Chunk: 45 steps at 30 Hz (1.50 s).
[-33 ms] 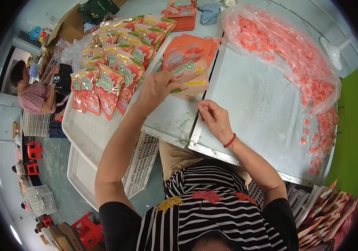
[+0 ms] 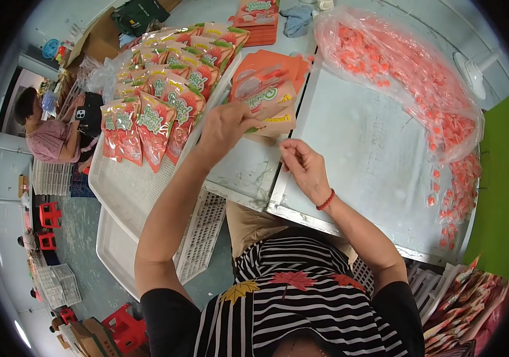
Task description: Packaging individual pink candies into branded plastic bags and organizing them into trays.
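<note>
My left hand (image 2: 224, 126) is closed, thumb and fingers pinching the near left edge of a flat printed candy pouch (image 2: 271, 102). That pouch is tilted above a pile of orange-backed flat pouches (image 2: 295, 65), so part of the pile is hidden. Just right of the pouch's lower edge, my right hand (image 2: 308, 169) has its thumb and forefinger drawn together over the metal work surface (image 2: 355, 143). Whether anything small sits between those fingertips I cannot make out. Plump filled pouches (image 2: 186, 107) lie in overlapping rows to the left, on a white perforated tray (image 2: 120, 184).
A clear plastic bag (image 2: 397, 65) of pink wrapped candies lies along the far right, loose candies (image 2: 456, 190) spilling from it. At the back are a stack of pouches (image 2: 257, 33) and a blue cloth (image 2: 298, 21). Another person (image 2: 55, 134) is at far left, near red stools (image 2: 49, 214).
My right hand's fingertips have shifted very slightly left and up. The left hand and its pouch look almost the same.
</note>
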Each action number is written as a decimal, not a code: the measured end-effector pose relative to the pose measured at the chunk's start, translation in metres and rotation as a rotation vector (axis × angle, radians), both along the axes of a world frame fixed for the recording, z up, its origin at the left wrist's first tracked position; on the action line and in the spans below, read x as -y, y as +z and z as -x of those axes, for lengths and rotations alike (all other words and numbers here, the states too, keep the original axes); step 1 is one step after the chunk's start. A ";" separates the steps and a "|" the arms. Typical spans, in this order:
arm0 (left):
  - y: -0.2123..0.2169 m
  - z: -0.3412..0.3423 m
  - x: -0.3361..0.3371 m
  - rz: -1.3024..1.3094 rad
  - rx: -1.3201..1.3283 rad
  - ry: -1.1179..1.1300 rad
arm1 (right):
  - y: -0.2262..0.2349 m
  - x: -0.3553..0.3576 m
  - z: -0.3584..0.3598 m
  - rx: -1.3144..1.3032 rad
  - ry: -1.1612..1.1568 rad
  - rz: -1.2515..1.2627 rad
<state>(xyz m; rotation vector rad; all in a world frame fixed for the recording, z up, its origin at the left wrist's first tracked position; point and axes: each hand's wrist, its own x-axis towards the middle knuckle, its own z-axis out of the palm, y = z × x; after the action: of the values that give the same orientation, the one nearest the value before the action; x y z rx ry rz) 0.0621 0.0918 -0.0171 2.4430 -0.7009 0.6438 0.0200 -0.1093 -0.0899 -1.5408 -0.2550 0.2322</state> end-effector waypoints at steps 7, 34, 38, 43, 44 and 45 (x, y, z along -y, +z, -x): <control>0.002 0.023 0.051 0.024 -0.084 0.010 | 0.026 0.009 -0.017 0.020 -0.246 -0.096; -0.079 0.043 0.192 -0.181 -0.114 -0.093 | -0.019 0.136 -0.003 -0.771 -0.143 -0.627; -0.076 0.049 0.207 -0.138 -0.046 -0.133 | -0.041 0.143 -0.002 -0.678 0.139 -1.160; -0.059 0.061 0.212 -0.056 -0.064 -0.186 | -0.024 0.141 -0.007 -0.448 0.171 -0.813; -0.053 0.060 0.211 -0.048 -0.056 -0.211 | -0.023 0.143 -0.007 -0.433 0.148 -0.809; -0.048 0.058 0.211 0.011 -0.215 -0.205 | -0.024 0.145 -0.005 -0.518 0.124 -0.880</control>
<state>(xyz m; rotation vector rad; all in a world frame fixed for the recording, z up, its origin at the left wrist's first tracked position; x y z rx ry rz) 0.0045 -0.1189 -0.0647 2.3449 -0.8416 0.2997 0.0254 -0.2542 -0.1141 -0.5619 -0.0209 0.5249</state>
